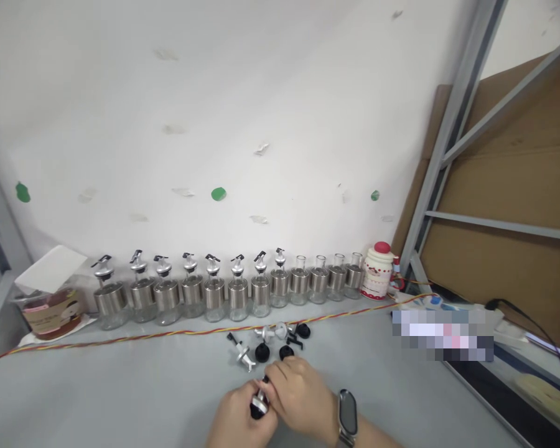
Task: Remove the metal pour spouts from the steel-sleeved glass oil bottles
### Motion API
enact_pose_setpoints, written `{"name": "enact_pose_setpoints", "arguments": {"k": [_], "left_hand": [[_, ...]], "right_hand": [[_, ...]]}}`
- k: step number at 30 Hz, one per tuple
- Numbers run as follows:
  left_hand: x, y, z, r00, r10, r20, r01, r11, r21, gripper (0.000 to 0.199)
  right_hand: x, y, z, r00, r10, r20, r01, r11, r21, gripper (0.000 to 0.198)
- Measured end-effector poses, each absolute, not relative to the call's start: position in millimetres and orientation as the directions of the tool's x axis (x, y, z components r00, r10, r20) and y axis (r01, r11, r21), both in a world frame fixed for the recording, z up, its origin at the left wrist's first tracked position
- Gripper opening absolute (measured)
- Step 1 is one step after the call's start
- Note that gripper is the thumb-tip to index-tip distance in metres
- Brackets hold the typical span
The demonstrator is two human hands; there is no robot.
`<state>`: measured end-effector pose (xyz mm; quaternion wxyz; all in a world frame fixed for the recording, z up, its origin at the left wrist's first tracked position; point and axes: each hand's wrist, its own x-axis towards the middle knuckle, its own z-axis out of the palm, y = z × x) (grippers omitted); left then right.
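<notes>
Both my hands meet low in the middle, closed around one silver and black pourer stopper [260, 404]. My left hand [238, 415] wraps its body from the left. From the right, the fingers of my right hand [301, 393] pinch its upper end, partly hiding it; a wristwatch sits on that wrist. Just beyond my hands lie loose parts: a silver pourer [242, 354] with a black flap, black rubber stoppers [262, 353], and clear and silver spout pieces [273, 331].
Along the wall stands a row of glass bottles with metal bands, several topped with pourers [213, 267], those at right bare-necked [339, 274]. A red and yellow twisted cord [168, 334] crosses the table. A white jar [378, 274] stands right, a tea tub [51, 314] left.
</notes>
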<state>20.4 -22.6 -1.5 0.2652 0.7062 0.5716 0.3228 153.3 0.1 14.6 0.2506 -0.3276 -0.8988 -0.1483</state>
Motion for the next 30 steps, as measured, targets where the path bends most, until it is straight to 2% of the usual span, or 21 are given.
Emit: {"name": "enact_pose_setpoints", "arguments": {"k": [5,10,15,19,22,26,30], "left_hand": [[18.8,-21.6,-1.3,0.118,0.979,0.167,0.654,-0.203,0.728,0.007],[20.8,-21.7,-3.9,0.123,0.983,0.137,0.677,-0.184,0.713,0.005],[22.3,-22.0,-3.3,0.124,0.984,0.128,0.640,-0.178,0.747,0.009],[24.3,-21.5,-5.6,0.128,0.980,0.151,0.588,-0.198,0.784,0.016],[25.3,-19.7,-9.9,0.122,0.977,0.174,0.578,-0.212,0.788,0.019],[24.7,-18.4,-11.1,0.149,0.969,0.199,0.590,-0.249,0.768,0.022],[23.8,-20.2,-4.8,0.158,0.951,0.266,0.617,-0.305,0.725,0.024]], "right_hand": [[156.8,2.1,20.4,-0.601,0.618,0.507,0.677,0.730,-0.089,0.035],[160.2,2.3,25.9,-0.589,0.668,0.455,0.704,0.700,-0.117,0.041],[157.2,2.3,24.5,-0.631,0.643,0.435,0.715,0.699,0.003,0.031],[155.1,3.9,18.8,-0.710,0.515,0.480,0.662,0.721,0.206,0.023],[154.2,4.8,15.1,-0.762,0.421,0.493,0.606,0.731,0.314,0.025],[154.1,3.1,17.4,-0.786,0.376,0.491,0.582,0.717,0.383,0.026],[154.8,0.5,23.6,-0.774,0.346,0.530,0.583,0.715,0.386,0.028]]}}
